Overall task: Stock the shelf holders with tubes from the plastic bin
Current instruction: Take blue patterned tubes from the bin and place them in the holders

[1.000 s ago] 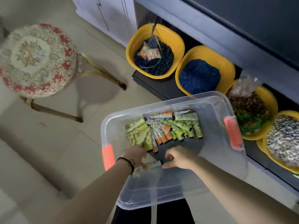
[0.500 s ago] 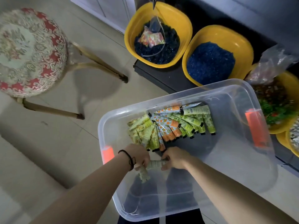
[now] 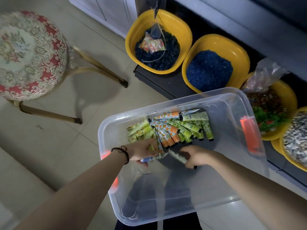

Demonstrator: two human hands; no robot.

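A clear plastic bin (image 3: 221, 201) with orange latches sits below me. Several small tubes (image 3: 176, 130), green-patterned and orange-patterned, lie fanned out at its far side. My left hand (image 3: 143, 152), a dark band on its wrist, grips a couple of tubes at the near end of the fan. My right hand (image 3: 196, 156) holds a pale tube (image 3: 177, 156) with a dark cap, lifted off the bin floor. No shelf holders are in view.
Four yellow tubs line a dark low shelf (image 3: 164, 83) beyond the bin: dark beads (image 3: 157, 47), blue granules (image 3: 209, 70), mixed green and red bits (image 3: 272, 113), grey pebbles (image 3: 295, 138). A round embroidered stool (image 3: 29, 55) stands on the tiled floor at left.
Both hands have parted: the left now grips tubes at the fan's near end, and the right has drawn one pale tube away to the right. The camera view shifted slightly.
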